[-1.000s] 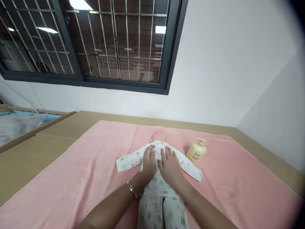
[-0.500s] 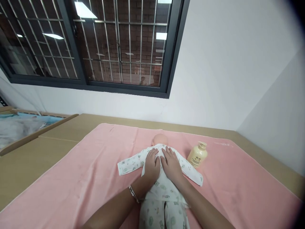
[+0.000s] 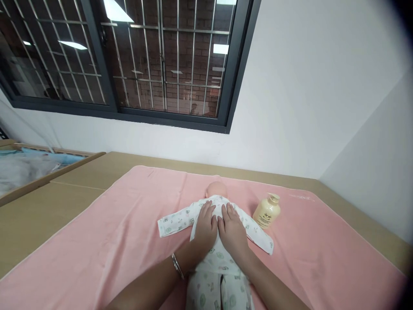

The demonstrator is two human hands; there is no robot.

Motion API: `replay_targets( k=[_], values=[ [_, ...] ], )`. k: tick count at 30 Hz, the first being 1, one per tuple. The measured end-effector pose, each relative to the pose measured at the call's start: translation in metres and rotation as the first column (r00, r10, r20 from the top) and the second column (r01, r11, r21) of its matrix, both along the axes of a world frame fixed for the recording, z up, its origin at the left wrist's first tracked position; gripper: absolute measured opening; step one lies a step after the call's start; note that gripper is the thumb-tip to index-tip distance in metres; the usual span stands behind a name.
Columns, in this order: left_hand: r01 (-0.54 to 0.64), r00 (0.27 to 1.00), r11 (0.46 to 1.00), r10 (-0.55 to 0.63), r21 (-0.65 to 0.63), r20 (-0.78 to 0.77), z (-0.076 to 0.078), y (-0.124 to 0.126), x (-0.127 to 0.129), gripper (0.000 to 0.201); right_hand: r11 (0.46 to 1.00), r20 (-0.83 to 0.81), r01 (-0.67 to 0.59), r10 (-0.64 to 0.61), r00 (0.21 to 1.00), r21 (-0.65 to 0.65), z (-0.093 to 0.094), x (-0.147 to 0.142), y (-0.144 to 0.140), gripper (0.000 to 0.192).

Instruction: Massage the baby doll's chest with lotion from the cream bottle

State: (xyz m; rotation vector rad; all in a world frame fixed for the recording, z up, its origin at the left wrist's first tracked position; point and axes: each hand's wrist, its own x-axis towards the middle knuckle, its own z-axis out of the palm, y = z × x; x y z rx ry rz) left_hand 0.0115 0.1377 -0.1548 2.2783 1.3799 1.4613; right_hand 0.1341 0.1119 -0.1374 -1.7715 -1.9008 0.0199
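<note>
A baby doll (image 3: 217, 256) in white printed clothes lies lengthwise before me, its bald head (image 3: 217, 189) at the far end and its sleeves spread to both sides. My left hand (image 3: 205, 226) rests flat on the left of the doll's upper body, fingers stretched toward the head. Beside it, my right hand (image 3: 232, 230) lies flat on the right half, palm down. The thumbs are close together near the middle. Neither hand grips anything. Under the doll is a pink sheet (image 3: 129, 241). A bracelet (image 3: 177, 265) circles my left wrist.
A pale yellow pump bottle (image 3: 267, 211) stands right of the doll, near its sleeve. At the far left, a wooden-edged bin (image 3: 64, 174) holds bluish and whitish soft items. Behind the wooden tabletop (image 3: 74, 189) rises a white wall (image 3: 274, 129) with a barred window (image 3: 171, 64).
My right hand has slid slightly down the doll's back toward me. The left hand stays nearly in place, and the view has shifted a little.
</note>
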Motion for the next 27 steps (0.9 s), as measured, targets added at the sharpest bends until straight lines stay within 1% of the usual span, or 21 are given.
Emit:
replay_targets(
  k=[2, 5, 7, 9, 12, 16, 19, 21, 23, 27],
  values=[
    [0.004, 0.997, 1.000, -0.002, 0.018, -0.075, 0.000, -0.003, 0.000, 0.036, 0.999, -0.057, -0.029, 0.028, 0.998, -0.018, -0.001, 0.005, 0.004, 0.055],
    [0.073, 0.977, 0.995, -0.057, 0.069, -0.207, -0.001, -0.007, 0.001, 0.041, 0.995, -0.118, -0.088, 0.082, 0.990, -0.044, 0.000, 0.013, 0.012, 0.054],
    [0.113, 0.963, 0.990, -0.089, 0.082, -0.255, -0.001, -0.007, 0.000, 0.044, 0.993, -0.119, -0.106, 0.100, 0.988, -0.048, 0.001, 0.017, 0.016, 0.053],
    [0.085, 0.968, 0.995, -0.071, 0.049, -0.241, 0.000, -0.006, -0.001, 0.044, 0.994, -0.092, -0.092, 0.087, 0.992, -0.055, 0.003, 0.015, 0.015, 0.053],
    [0.016, 0.982, 0.999, -0.024, -0.043, -0.186, 0.002, -0.002, -0.003, 0.046, 0.996, 0.012, -0.061, 0.062, 0.998, -0.071, 0.007, 0.006, 0.002, 0.052],
    [0.030, 0.987, 0.993, -0.047, -0.113, -0.154, 0.005, 0.004, -0.005, 0.051, 0.987, 0.161, -0.133, 0.147, 0.976, -0.095, 0.014, -0.008, -0.026, 0.052],
    [0.038, 0.986, 0.989, -0.060, -0.145, -0.155, 0.006, 0.009, -0.004, 0.050, 0.978, 0.187, -0.164, 0.187, 0.964, -0.131, 0.017, -0.012, -0.037, 0.054],
    [0.036, 0.981, 0.988, -0.063, -0.148, -0.182, 0.007, 0.009, -0.003, 0.049, 0.975, 0.180, -0.166, 0.191, 0.965, -0.145, 0.019, -0.011, -0.034, 0.054],
    [0.034, 0.972, 0.991, -0.062, -0.127, -0.226, 0.007, 0.008, -0.001, 0.047, 0.978, 0.147, -0.161, 0.180, 0.973, -0.136, 0.020, -0.005, -0.024, 0.052],
    [0.015, 0.947, 0.999, -0.026, -0.037, -0.321, 0.006, 0.001, 0.001, 0.044, 0.981, 0.020, -0.172, 0.174, 0.985, -0.089, 0.018, 0.013, 0.003, 0.049]
  ],
)
